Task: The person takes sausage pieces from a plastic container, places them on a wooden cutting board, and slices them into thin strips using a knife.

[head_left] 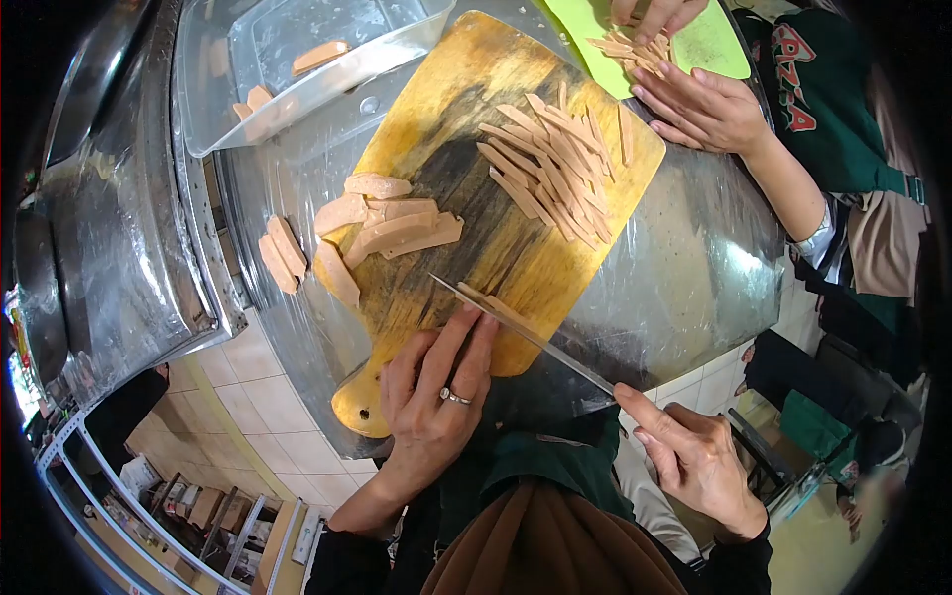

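Observation:
My right hand grips a knife, its forefinger stretched along the spine and the handle hidden in the palm. The blade slants across the near part of a wooden cutting board. My left hand, with a ring on one finger, presses its fingertips on a sausage slice beside the blade; the fingers mostly cover it. Thin sausage strips show just past the blade. A heap of cut strips lies at the board's far right. Thicker sausage slices are piled at its left edge.
Two slices lie on the plastic-covered table left of the board. A clear plastic tub holds several pieces. Another person's hands handle strips on a green cutting board at upper right. A metal counter stands left.

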Available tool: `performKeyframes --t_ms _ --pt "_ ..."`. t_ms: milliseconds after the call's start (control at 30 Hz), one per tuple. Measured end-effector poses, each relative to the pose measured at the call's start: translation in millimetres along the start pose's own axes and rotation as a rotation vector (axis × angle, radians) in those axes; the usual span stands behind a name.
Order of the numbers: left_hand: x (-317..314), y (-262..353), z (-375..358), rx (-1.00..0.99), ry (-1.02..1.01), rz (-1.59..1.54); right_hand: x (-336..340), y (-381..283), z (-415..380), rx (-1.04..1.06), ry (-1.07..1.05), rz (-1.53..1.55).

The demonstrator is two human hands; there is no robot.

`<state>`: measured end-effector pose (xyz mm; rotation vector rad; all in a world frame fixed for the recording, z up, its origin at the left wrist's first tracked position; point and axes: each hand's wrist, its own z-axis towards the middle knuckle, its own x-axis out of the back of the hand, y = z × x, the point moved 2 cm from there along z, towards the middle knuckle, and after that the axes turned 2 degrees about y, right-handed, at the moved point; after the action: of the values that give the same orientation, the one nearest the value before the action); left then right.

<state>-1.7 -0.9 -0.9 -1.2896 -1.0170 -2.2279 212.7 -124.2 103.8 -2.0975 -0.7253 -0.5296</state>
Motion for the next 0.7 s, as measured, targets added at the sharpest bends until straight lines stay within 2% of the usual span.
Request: performKeyframes --t_ms 433,533,700 --pt "0 -2 1 -0.017 -0.003 -0.003 -1 -2 4 -0.049 -0.059 0.030" --pt "2 -1 2 -0.009 -0.022 -0.001 -1 -8 12 0.001 -0.015 0.085" --pt "1 -1 -1 -0.009 -0.017 0.003 -9 8 21 0.121 -0.021 -0.021"
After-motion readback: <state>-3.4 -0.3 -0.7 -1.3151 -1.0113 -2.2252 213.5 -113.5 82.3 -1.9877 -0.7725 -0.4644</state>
